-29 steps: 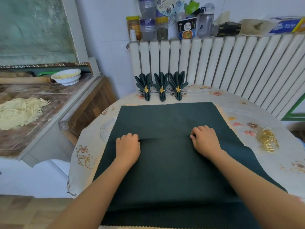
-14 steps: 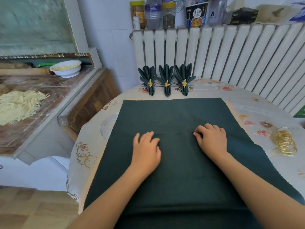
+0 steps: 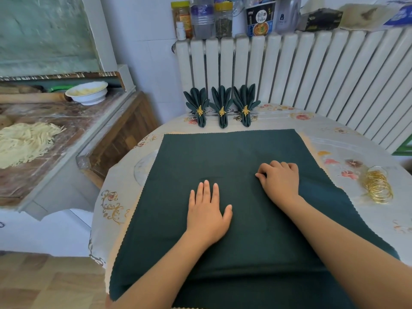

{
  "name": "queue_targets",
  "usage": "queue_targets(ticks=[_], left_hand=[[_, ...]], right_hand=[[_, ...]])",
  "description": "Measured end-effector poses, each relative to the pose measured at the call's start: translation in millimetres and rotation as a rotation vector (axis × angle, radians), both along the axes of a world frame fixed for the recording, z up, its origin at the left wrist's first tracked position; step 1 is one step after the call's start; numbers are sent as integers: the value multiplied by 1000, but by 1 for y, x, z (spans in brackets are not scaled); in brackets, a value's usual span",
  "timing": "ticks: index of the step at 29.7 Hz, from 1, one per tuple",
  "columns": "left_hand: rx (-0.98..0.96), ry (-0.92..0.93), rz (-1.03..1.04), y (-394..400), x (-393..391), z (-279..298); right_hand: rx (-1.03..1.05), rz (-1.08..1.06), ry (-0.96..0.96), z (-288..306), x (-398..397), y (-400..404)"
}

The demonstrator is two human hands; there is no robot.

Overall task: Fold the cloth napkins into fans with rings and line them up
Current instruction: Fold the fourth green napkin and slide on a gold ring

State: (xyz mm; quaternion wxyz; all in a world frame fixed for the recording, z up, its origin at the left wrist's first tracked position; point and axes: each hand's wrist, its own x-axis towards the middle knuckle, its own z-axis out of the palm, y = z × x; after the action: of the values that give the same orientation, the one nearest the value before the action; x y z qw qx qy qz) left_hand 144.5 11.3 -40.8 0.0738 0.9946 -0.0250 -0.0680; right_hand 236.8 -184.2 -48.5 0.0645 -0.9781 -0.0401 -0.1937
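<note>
A large square dark green cloth napkin point(image 3: 234, 197) lies spread flat on the round table with the floral plastic cover point(image 3: 347, 139), its near edge hanging over the table's near side. The left hand point(image 3: 207, 210) rests palm-down on the napkin's middle with fingers straight and slightly spread, gripping nothing; the right hand point(image 3: 279, 180) sits just beside it to the right, fingers curled, pinching a small fold of the cloth. Three finished dark green napkin fans in gold leaf rings point(image 3: 221, 105) stand in a row at the table's far edge against the white ribbed radiator point(image 3: 312, 70), and a pile of loose gold wire rings point(image 3: 376, 185) lies on the table right of the napkin.
</note>
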Motion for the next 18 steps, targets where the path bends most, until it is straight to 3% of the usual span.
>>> queue_targets(ticks=[6,18], left_hand=[[22,-54,29,0,-2,-5],[-21,-101,53,-2,-5,-3]], right_hand=[[-12,52,92,8,1,-13],[-318,8,386,49,5,-83]])
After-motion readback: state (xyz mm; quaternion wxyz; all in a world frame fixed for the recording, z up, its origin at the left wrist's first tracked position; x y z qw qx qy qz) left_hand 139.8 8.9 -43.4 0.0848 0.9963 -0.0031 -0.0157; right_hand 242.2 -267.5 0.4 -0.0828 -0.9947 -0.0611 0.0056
